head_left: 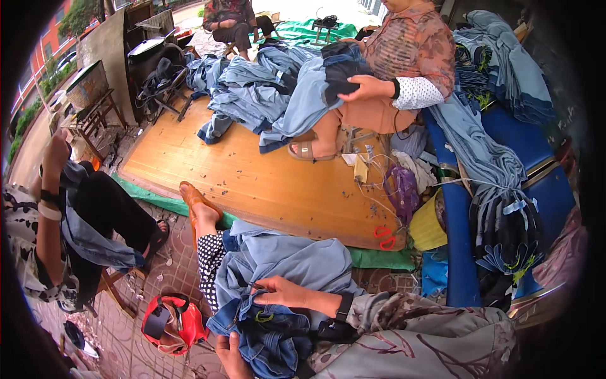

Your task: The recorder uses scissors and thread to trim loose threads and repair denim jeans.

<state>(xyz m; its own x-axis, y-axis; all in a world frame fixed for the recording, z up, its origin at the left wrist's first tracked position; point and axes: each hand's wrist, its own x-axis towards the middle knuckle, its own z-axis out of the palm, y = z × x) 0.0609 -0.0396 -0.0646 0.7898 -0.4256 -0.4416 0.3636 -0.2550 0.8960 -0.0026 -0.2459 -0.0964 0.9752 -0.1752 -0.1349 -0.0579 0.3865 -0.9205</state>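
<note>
1. One denim pile (pixel 265 88), far beyond both hands.
2. One denim garment (pixel 278 265) on lap: right hand (pixel 284 292) flat on it, fingers spread; left hand (pixel 232 355) pinches its hem.
3. One red scissors (pixel 384 237), right of hands.

Right hand (pixel 283 292) flat on denim garment (pixel 278 265); left hand (pixel 232 357) gripping its lower edge.
</note>
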